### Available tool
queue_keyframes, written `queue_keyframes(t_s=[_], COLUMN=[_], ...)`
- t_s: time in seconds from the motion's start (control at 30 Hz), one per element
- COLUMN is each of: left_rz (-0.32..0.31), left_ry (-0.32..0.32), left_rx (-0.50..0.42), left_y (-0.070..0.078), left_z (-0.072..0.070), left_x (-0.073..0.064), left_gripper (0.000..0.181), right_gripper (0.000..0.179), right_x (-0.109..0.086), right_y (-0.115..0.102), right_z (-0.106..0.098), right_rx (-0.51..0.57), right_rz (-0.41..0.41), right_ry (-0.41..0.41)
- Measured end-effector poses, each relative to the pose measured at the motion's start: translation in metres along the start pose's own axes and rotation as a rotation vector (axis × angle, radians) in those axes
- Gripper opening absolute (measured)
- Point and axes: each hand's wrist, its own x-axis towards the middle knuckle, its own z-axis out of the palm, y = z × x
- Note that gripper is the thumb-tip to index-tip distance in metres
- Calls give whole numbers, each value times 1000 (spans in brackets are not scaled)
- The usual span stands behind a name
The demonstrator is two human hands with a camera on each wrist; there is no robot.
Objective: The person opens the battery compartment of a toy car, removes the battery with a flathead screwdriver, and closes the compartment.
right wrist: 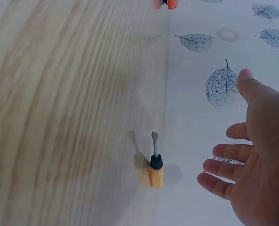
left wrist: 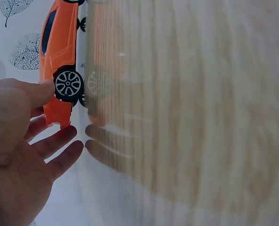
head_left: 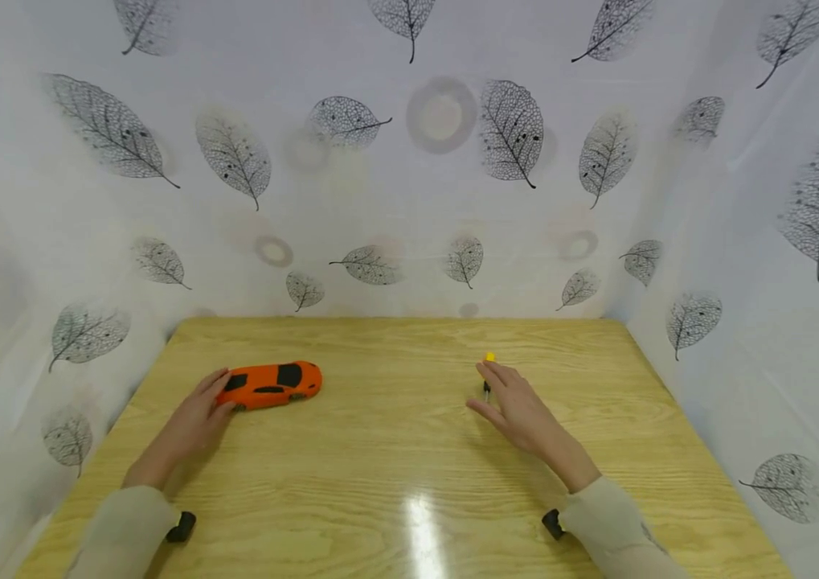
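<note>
An orange toy car (head_left: 269,384) with black windows stands on its wheels on the left of the wooden table, its front pointing right. At its rear end is my left hand (head_left: 195,414), the thumb on the near side and fingers on the far side. The left wrist view shows the thumb by the car's rear wheel (left wrist: 68,84); the outer fingers spread loosely behind the car. A small flat-blade screwdriver (right wrist: 156,173) with a yellow and black handle lies on the table at the right. Over it hovers my right hand (head_left: 522,408), fingers extended, apart from it and holding nothing.
The light wooden table (head_left: 380,450) reflects a bright glare near its front edge. A white cloth (head_left: 395,193) printed with dark leaves hangs behind and along both sides. Black straps or mounts (head_left: 181,527) show at the wrists.
</note>
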Motion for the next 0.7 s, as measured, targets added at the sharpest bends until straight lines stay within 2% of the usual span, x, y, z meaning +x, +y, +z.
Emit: queue_keyframes(t_s=[0.1, 0.33, 0.57, 0.7], left_rz=[18, 6, 35, 49], left_ry=[21, -29, -64, -69], left_rx=[1, -32, -60, -46], left_y=[1, 4, 11, 19], left_z=[2, 6, 15, 20], left_x=[5, 16, 29, 37], left_gripper=[55, 58, 61, 59], right_gripper=[74, 72, 72, 71], right_x=[3, 9, 15, 19], right_y=[0, -1, -2, -7], right_z=[3, 9, 15, 16], right_rx=[-10, 18, 29, 36], right_rz=[-6, -2, -4, -13], right_ry=[-1, -5, -23, -22])
